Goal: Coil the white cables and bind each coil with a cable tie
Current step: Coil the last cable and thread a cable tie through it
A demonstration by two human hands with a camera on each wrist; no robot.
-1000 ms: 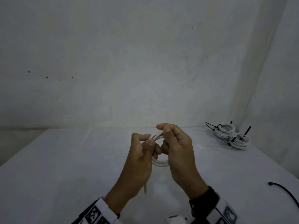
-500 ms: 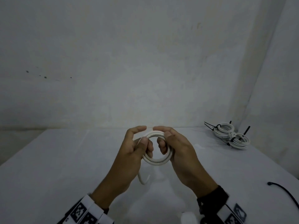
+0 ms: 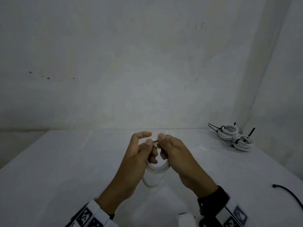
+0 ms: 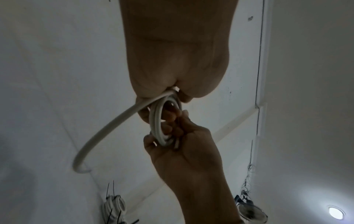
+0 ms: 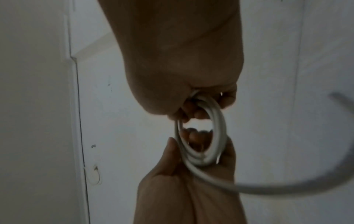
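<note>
Above the middle of the white table (image 3: pixel 68 169), both hands hold a small white cable coil (image 3: pixel 158 169). My left hand (image 3: pixel 147 140) grips its left side, thumb on top and forefinger raised off it. My right hand (image 3: pixel 163 146) grips its right side, with the fingers curled through the ring. A short dark piece shows between the thumbs; what it is I cannot tell. The cable's loose tail (image 3: pixel 148 184) curves down under the coil. In the left wrist view the coil (image 4: pixel 156 121) sits between both hands, tail (image 4: pixel 95 144) arcing left. The right wrist view shows the coil (image 5: pixel 216 128) and a blurred tail (image 5: pixel 287 189).
Two bound white coils (image 3: pixel 228 131) (image 3: pixel 244 143) with black ties lie at the table's back right corner. A loose black cable tie (image 3: pixel 288 192) lies near the right edge. A small white object (image 3: pixel 185 217) shows at the bottom edge. Walls stand close behind and to the right.
The thumbs have come together on top of the coil and the left forefinger has lifted off. The hanging tail has curled up into a short loop under the coil.
</note>
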